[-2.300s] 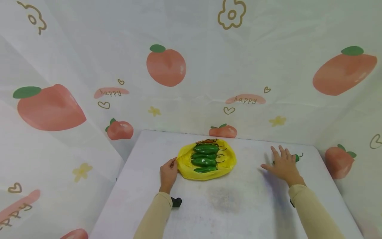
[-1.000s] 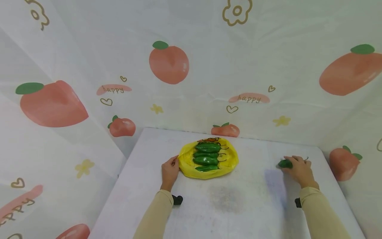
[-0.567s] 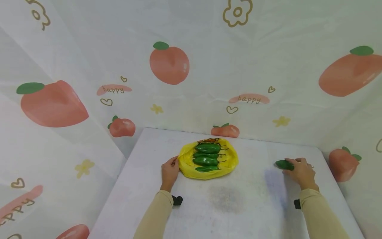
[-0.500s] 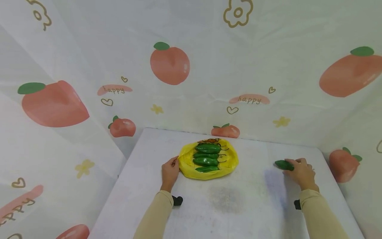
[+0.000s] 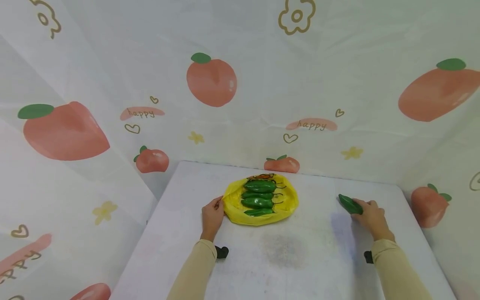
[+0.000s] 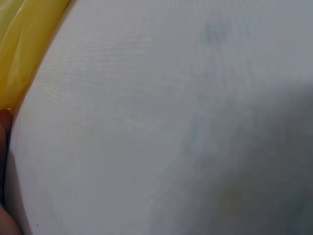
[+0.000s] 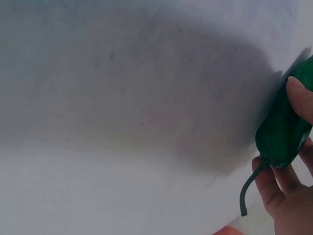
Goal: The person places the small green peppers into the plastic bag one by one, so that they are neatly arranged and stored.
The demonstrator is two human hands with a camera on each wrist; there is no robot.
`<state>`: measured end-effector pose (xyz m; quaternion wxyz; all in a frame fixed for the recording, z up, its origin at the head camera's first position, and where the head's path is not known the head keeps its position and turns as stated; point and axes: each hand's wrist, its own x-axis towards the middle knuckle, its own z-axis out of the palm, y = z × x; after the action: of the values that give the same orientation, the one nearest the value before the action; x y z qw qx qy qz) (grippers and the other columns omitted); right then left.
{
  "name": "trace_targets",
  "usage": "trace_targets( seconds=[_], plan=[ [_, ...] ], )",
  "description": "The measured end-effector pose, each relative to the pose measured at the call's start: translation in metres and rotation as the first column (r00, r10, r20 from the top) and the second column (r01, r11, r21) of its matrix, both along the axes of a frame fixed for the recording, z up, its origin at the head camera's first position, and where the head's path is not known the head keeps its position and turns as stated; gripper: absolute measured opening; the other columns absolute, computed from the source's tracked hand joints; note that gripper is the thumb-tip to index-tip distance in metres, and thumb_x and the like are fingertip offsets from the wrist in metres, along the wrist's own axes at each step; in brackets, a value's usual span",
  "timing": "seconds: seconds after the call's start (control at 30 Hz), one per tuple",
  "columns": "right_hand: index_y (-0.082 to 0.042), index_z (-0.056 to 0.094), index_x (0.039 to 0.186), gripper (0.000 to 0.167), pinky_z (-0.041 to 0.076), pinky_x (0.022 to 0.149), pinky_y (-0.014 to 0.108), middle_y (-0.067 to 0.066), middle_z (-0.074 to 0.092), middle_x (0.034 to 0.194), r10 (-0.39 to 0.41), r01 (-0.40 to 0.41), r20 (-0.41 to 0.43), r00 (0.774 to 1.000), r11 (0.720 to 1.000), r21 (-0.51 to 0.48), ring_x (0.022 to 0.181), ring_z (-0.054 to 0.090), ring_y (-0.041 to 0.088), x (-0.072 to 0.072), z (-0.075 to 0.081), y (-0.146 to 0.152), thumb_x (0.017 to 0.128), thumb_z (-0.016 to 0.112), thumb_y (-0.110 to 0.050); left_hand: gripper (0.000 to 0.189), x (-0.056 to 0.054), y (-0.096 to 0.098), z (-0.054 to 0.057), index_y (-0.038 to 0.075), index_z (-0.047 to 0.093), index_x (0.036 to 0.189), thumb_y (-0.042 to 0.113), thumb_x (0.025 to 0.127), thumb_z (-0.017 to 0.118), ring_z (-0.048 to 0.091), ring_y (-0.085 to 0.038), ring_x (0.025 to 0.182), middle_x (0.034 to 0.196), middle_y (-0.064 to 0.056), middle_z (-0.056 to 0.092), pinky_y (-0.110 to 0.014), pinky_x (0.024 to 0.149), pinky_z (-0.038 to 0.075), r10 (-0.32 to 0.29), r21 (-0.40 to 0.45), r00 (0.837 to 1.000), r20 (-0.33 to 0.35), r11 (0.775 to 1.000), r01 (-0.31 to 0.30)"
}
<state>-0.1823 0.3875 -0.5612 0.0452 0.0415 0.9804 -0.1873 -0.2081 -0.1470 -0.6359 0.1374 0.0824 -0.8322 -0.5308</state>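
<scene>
In the head view a yellow plastic bag [image 5: 290,204] lies with its mouth spread wide near the back of the table. Several glossy green peppers [image 5: 258,203] with thin stems lie side by side in it. My left hand [image 5: 212,216] pinches the bag's left edge; the left wrist view catches only a strip of the yellow bag [image 6: 22,44] and bits of fingers. Over on the right, my right hand [image 5: 373,218] grips another green pepper [image 5: 349,204], its tip pointing up and left. The right wrist view shows this pepper [image 7: 283,127] between thumb and fingers, stem hanging down.
The white table [image 5: 307,271] has a greyish smudge at its middle. A white cloth [image 5: 255,141] printed with peaches stands behind and at both sides. Black wrist devices [image 5: 222,252] show under both forearms.
My right hand came down over the lone pepper and took hold of it. It has since moved slightly left, turning the pepper's tip upward. My left hand keeps its pinch on the bag.
</scene>
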Motion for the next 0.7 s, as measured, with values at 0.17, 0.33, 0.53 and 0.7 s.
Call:
trace_targets(
  seconds=[0.17, 0.33, 0.53, 0.7],
  plan=[
    [0.004, 0.047, 0.144, 0.060, 0.047, 0.086, 0.070, 0.045, 0.043, 0.123, 0.059, -0.060, -0.035, 0.998, 0.998, -0.008, 0.103, 0.052, 0.065, -0.005, -0.003, -0.011, 0.092, 0.071, -0.015, 0.026, 0.000, 0.001, 0.001, 0.011, 0.077, 0.119, 0.020, 0.101, 0.061, 0.061, -0.010, 0.064, 0.089, -0.007, 0.078, -0.018, 0.057, 0.053, 0.006, -0.008, 1.000, 0.002, 1.000, -0.006],
    [0.002, 0.048, 0.145, 0.061, 0.047, 0.085, 0.068, 0.043, 0.044, 0.124, 0.056, -0.058, -0.067, 0.996, 0.998, -0.039, 0.104, 0.051, 0.062, -0.006, -0.004, -0.024, 0.091, 0.072, -0.014, 0.027, 0.001, 0.001, 0.001, 0.011, 0.076, 0.121, 0.021, 0.102, 0.061, 0.064, -0.010, 0.067, 0.094, -0.007, 0.079, -0.018, 0.059, 0.055, 0.006, -0.008, 1.000, 0.025, 1.000, -0.005],
    [-0.001, 0.050, 0.145, 0.058, 0.047, 0.082, 0.065, 0.040, 0.047, 0.125, 0.057, -0.067, -0.129, 0.990, 0.995, -0.070, 0.103, 0.049, 0.059, -0.009, -0.002, -0.039, 0.092, 0.072, -0.013, 0.028, 0.000, 0.001, 0.001, 0.011, 0.075, 0.122, 0.023, 0.102, 0.061, 0.065, -0.013, 0.072, 0.098, -0.007, 0.078, -0.017, 0.062, 0.056, 0.008, -0.006, 0.999, 0.038, 1.000, -0.008],
    [-0.004, 0.050, 0.146, 0.058, 0.047, 0.082, 0.063, 0.036, 0.047, 0.126, 0.040, -0.054, -0.150, 0.988, 0.995, -0.084, 0.105, 0.047, 0.054, -0.011, -0.002, -0.050, 0.093, 0.071, -0.012, 0.027, 0.000, 0.002, -0.002, 0.011, 0.075, 0.122, 0.021, 0.102, 0.060, 0.065, -0.012, 0.071, 0.098, -0.008, 0.079, -0.017, 0.061, 0.055, 0.009, -0.012, 1.000, 0.029, 1.000, -0.009]
  ],
)
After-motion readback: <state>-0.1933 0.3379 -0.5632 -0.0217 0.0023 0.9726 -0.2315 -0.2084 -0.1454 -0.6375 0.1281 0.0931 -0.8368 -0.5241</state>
